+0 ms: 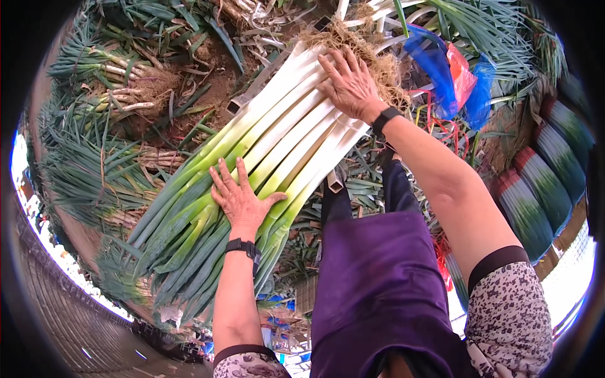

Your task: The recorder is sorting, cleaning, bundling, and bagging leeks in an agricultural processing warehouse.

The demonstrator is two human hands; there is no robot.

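Note:
A row of long leeks [277,151] lies slantwise in front of me, white root ends at the upper right and green leaves at the lower left. My left hand [241,198] rests on the pale green part of the stalks, fingers spread. Near the roots, my right hand [348,84] lies across the white stems with its fingers stretched out. Tangled brown roots [372,60] stick out just beyond that hand. Part of a metal frame [249,91] shows along the leeks' far edge; the rest of it is hidden under them.
Bundles of thinner green onions [94,157] are heaped at the left. Blue and red plastic bags [450,75] lie at the upper right, near red string [441,129]. Packed leek bundles [542,176] stack along the right. Leaf scraps [365,201] litter the ground.

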